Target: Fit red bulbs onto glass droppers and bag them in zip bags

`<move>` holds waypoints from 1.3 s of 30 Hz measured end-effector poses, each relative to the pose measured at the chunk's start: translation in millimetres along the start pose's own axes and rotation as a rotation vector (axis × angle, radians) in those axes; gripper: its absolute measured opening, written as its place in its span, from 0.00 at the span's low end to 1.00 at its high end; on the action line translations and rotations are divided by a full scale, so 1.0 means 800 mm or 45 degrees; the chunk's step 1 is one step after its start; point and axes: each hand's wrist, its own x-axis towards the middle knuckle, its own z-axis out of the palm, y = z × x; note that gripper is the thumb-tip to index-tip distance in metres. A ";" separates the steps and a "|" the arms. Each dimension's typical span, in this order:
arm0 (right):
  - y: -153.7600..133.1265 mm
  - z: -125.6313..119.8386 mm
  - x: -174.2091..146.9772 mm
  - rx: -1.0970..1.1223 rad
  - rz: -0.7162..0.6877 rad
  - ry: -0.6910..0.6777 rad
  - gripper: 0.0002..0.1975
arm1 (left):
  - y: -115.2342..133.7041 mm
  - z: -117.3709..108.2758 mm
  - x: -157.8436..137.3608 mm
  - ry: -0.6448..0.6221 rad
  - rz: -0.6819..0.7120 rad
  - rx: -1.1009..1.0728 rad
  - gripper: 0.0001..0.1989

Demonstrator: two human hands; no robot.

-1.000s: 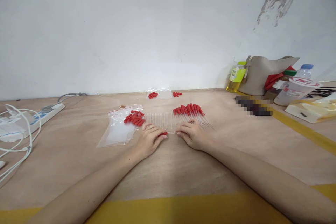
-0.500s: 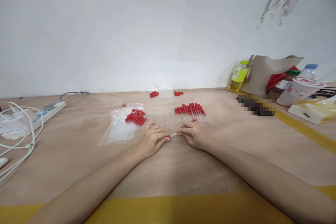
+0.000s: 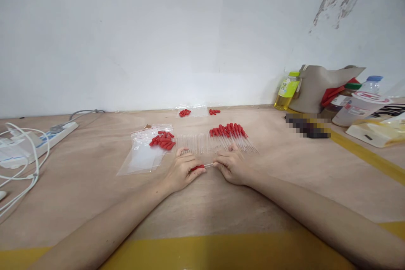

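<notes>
My left hand [image 3: 182, 171] pinches a red rubber bulb [image 3: 198, 167] between thumb and fingers. From the bulb's right end a thin clear glass tube [image 3: 209, 165] runs to my right hand [image 3: 232, 164], whose fingertips are closed on it. Just beyond my hands lies a row of bare glass tubes [image 3: 191, 143]. To its right are several glass droppers [image 3: 229, 130] with red bulbs, their tips fanned toward me. Loose red bulbs [image 3: 163, 140] are heaped on a clear plastic bag [image 3: 142, 152] left of the tubes.
Two small groups of red bulbs [image 3: 184, 113] lie near the wall beside clear plastic. A power strip [image 3: 57, 137] with white cables [image 3: 34, 164] is at left. At right stand a yellow-green bottle [image 3: 287, 90], a grey bag [image 3: 311, 88] and a lidded cup [image 3: 360, 109].
More of the red bulb now shows in my left fingers, between thumb and forefinger. My right hand has shifted slightly left and still grips the tube. The view has moved a little.
</notes>
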 end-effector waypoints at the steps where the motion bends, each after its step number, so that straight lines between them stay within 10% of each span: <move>1: -0.001 -0.001 0.000 0.000 0.003 -0.024 0.14 | 0.002 0.000 0.000 -0.001 0.017 0.000 0.09; 18: -0.027 -0.036 0.013 0.206 0.215 -0.272 0.12 | -0.011 -0.014 0.000 0.102 0.057 0.109 0.11; 28: 0.055 -0.028 0.037 0.223 1.062 -0.041 0.17 | -0.032 -0.005 -0.010 0.138 -0.260 -0.027 0.12; 39: 0.042 0.020 0.081 -0.287 0.999 -0.179 0.17 | -0.026 -0.009 -0.010 0.063 -0.179 -0.030 0.07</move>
